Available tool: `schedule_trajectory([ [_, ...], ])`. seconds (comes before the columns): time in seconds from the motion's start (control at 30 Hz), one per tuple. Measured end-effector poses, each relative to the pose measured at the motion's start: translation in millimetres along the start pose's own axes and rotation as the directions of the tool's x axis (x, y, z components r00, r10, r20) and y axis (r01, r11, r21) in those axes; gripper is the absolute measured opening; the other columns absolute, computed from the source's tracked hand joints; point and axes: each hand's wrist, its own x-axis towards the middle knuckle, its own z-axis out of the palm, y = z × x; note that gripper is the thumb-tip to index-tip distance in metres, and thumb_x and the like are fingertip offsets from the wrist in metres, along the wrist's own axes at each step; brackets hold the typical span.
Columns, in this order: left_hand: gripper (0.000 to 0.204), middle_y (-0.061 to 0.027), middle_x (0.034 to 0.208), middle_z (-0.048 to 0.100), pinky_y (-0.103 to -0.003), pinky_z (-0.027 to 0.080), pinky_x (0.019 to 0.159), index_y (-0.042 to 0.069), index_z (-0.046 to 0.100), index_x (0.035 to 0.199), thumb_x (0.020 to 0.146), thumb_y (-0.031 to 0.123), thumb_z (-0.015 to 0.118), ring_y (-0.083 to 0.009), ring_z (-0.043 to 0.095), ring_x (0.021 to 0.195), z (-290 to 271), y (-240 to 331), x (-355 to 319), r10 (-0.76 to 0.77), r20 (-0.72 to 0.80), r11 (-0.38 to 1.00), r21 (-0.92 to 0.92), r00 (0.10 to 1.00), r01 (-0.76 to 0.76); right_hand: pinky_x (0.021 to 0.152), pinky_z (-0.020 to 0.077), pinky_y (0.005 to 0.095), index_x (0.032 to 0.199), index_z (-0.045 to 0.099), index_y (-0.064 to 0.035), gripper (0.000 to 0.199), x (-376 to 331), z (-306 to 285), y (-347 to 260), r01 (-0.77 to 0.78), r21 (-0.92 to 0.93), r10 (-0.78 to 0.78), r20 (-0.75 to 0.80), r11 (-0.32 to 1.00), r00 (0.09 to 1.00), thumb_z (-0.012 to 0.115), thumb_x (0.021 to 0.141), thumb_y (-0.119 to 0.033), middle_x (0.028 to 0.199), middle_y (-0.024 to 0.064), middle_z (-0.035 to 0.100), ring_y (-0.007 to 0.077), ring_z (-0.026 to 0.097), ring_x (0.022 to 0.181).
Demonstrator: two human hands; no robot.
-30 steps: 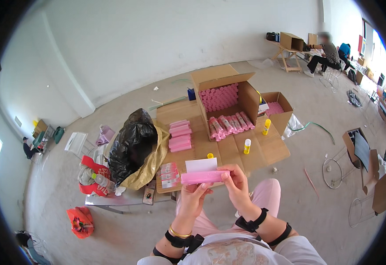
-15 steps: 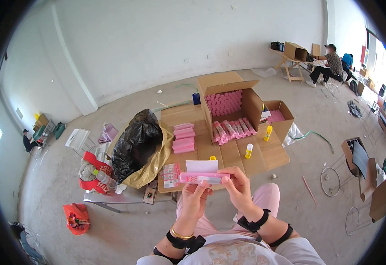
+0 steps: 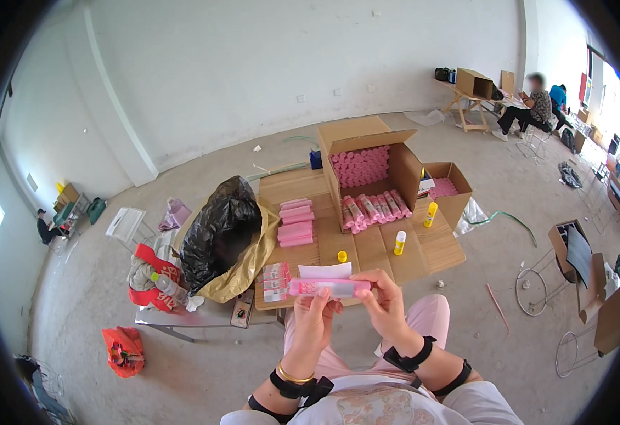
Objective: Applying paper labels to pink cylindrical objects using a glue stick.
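Note:
Between my two hands, just in front of the near table edge, is a pink plastic roll [image 3: 298, 286] with a pale printed label around it. My left hand [image 3: 314, 322] grips its left and middle part, thumb against the label. The right end is pinched by the thumb and fingers of my right hand [image 3: 385, 303]. Just beyond the roll is a white paper sheet [image 3: 324, 271]. To its left lie several printed labels [image 3: 276, 278]. Past the sheet sits a yellow cap [image 3: 342, 256], and an uncapped glue stick [image 3: 399, 243] stands farther right.
An open carton [image 3: 367, 131] holds stacked pink rolls, labelled ones [image 3: 377, 207] in front. Plain pink rolls [image 3: 296, 223] lie left of it. A smaller box [image 3: 459, 202] and another glue stick [image 3: 430, 214] are right. A black bag-lined container [image 3: 214, 234] stands left. People sit far off.
The paper sheet's far edge sits lower, and the yellow cap beyond it shows fully. Both hands keep nearly the same hold on the roll. A person far right has drawn an arm back.

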Motion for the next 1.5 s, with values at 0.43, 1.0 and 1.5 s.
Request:
schedule_trajectory([
  [0.43, 0.011, -0.0017, 0.084, 0.064, -0.025, 0.046, 0.058, 0.007, 0.062, 0.094, 0.086, 0.015, 0.063, -0.0103, 0.059, 0.070, 17, 2, -2, 0.014, -0.080, 1.000, 0.007, 0.997, -0.014, 0.076, 0.0458, 0.0219, 0.105, 0.050, -0.0035, 0.018, 14, -5, -17, -0.348, 0.317, 0.290, 0.217, 0.882, 0.932, 0.058, 0.091, -0.011, 0.095, -0.0005, 0.052, 0.0053, 0.050, 0.087],
  [1.0, 0.007, -0.0003, 0.083, 0.052, -0.019, 0.039, 0.060, 0.004, 0.051, 0.094, 0.088, 0.005, 0.054, -0.0051, 0.048, 0.070, 9, 32, -17, 0.062, 0.135, 0.835, 0.535, 0.989, -0.126, 0.073, 0.0476, 0.0258, 0.113, 0.050, -0.0025, 0.024, 15, -21, -35, -0.596, 0.353, 0.449, 0.418, 0.721, 0.790, 0.056, 0.091, -0.011, 0.098, 0.0039, 0.056, 0.0111, 0.056, 0.083],
  [1.5, 0.009, -0.0012, 0.077, 0.054, -0.018, 0.038, 0.055, 0.003, 0.052, 0.099, 0.090, 0.007, 0.053, -0.0060, 0.049, 0.062, 6, 38, -15, -0.065, 0.129, 0.889, 0.458, 0.990, -0.001, 0.059, 0.0456, 0.0234, 0.101, 0.052, -0.0021, 0.016, 7, -17, -25, -0.457, 0.327, 0.346, 0.346, 0.827, 0.872, 0.057, 0.089, -0.010, 0.084, 0.0033, 0.057, 0.0089, 0.055, 0.065],
])
